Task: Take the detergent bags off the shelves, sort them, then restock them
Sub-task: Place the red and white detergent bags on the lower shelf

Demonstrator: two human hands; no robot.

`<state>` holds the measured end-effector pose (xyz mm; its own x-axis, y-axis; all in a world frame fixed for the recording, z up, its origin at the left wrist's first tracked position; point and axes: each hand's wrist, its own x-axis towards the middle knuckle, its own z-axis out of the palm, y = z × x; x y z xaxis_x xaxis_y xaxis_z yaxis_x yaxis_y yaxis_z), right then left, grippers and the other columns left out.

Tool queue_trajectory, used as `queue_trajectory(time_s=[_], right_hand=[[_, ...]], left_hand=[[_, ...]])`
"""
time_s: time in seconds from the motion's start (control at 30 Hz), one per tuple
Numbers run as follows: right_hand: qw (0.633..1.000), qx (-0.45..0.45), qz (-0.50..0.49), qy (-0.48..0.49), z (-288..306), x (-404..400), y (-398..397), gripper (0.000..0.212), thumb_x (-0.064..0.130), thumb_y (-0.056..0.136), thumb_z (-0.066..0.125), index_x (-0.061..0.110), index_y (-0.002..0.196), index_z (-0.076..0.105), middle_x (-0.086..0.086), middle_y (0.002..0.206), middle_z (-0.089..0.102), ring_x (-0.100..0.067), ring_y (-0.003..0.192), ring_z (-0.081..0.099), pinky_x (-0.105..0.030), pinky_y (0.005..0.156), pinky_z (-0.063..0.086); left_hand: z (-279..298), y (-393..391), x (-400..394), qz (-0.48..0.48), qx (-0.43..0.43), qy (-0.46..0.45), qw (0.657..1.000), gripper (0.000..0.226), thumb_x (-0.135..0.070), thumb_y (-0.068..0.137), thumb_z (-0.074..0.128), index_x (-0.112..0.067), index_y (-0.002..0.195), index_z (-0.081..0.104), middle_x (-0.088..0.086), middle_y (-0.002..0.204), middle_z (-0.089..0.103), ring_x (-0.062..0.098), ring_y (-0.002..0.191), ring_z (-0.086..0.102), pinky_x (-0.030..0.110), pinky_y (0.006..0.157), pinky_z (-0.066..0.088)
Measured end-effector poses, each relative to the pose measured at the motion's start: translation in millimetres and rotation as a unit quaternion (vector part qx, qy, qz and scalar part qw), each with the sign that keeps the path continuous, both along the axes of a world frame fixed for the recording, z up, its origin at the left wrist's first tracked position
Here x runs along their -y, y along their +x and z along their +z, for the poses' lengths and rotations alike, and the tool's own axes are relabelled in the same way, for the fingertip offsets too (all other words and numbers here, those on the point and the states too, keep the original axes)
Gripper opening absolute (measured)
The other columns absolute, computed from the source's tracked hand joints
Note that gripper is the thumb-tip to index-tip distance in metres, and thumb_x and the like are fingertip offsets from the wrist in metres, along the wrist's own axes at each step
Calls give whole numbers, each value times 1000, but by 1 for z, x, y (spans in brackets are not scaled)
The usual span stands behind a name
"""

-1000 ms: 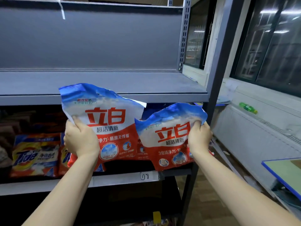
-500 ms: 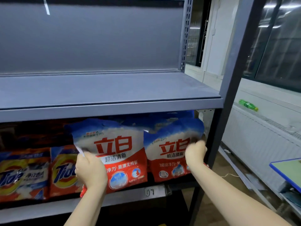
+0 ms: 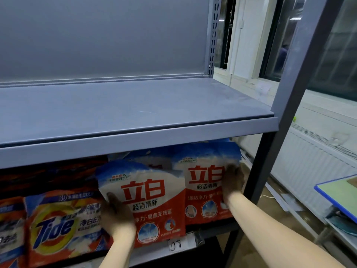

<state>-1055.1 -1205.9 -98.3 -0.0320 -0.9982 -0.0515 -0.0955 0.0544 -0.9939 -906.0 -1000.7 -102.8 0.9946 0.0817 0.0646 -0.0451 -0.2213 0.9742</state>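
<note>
head view: since half a second ago your two bags have gone further in under the grey upper shelf (image 3: 135, 136), and the camera has moved closer, so the shelf edge now hides their top corners less and the bags stand deeper on the lower shelf (image 3: 212, 232). a second ago you held both out in the open air in front of the rack. your left hand (image 3: 117, 215) grips the left bag (image 3: 152, 202) by its left edge, thumb laid up across the front. your right hand (image 3: 232, 182) grips the right bag (image 3: 204, 182) along its right edge, fingers curled round it. the left bag overlaps the right one a little and stands nearer you, its bottom hanging over the shelf lip above a small paper tag (image 3: 176, 245) marked with handwritten digits. both bags are blue at the top, white in the middle with big red characters, and red below with round pictures; both look crumpled at the top. just left of your left hand stands an orange tide bag (image 3: 58, 227), upright, with another beside it at the frame edge.
</note>
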Motion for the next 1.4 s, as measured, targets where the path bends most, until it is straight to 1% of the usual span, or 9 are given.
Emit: queue_trajectory(time_s=[0.1,0.3,0.6,0.77,0.83,0.9,1.13,1.23,1.4], right_hand=[[998,65,19,3,-3,3,6,31,28,103,31,10,109,55,-4,87,61,-18,80,60,-27,60,41],[992,74,98,17,-13,10,7,40,40,102,28,12,101,57,-10,88,68,-26,81,66,-35,67,51],[990,-79,108,-50,-23,1,-14,50,29,99,46,16,142,24,-13,137,47,-27,120,51,-42,96,44],[953,-229,148,-129,-18,-15,-18,90,19,94,55,26,150,-15,3,158,-19,-19,146,-7,-41,116,17],[914,-331,171,-161,-22,-25,-19,92,29,90,59,28,151,-10,5,156,-25,-21,145,-17,-45,118,11],[873,-412,187,-182,-31,-39,-22,96,44,86,61,26,152,-5,-1,158,-19,-24,145,-16,-51,118,12],[831,-454,214,-239,-68,-72,-38,103,69,68,62,39,150,8,-4,160,-2,-29,147,-3,-59,113,21],[832,-422,239,-269,-80,-65,-35,88,73,68,47,48,144,11,-9,159,4,-30,145,-3,-65,111,16],[829,-390,267,-299,-92,-42,-29,87,80,70,40,59,140,-8,-4,159,-6,-23,145,-13,-58,113,-2]], left_hand=[[-13,0,1,11,-8,-23,1000,48,-29,104,27,9,116,53,32,110,59,43,101,59,40,77,40],[-27,5,8,28,18,-56,998,46,-28,105,27,9,105,54,25,92,61,38,88,61,35,69,42],[-37,34,7,58,56,-68,994,43,-31,105,25,-1,89,51,17,74,56,25,63,54,23,51,40],[-37,27,17,49,84,-99,990,39,-24,105,28,9,118,45,26,101,59,29,85,58,20,64,40],[-37,20,16,28,118,-78,989,39,-19,104,34,10,130,37,29,120,51,33,103,54,18,78,40],[-45,12,15,-4,169,-22,985,51,-21,101,38,8,141,27,32,139,36,41,126,40,37,102,37],[-92,-27,-4,-224,372,320,842,88,-69,76,43,-12,142,37,19,152,29,38,141,21,55,115,0],[-108,-28,-10,-278,426,401,762,94,-79,63,50,-17,134,51,15,148,36,38,138,25,68,108,7],[-110,-11,2,-289,431,441,732,99,-90,69,35,-18,136,41,16,149,35,31,146,7,72,106,9]])
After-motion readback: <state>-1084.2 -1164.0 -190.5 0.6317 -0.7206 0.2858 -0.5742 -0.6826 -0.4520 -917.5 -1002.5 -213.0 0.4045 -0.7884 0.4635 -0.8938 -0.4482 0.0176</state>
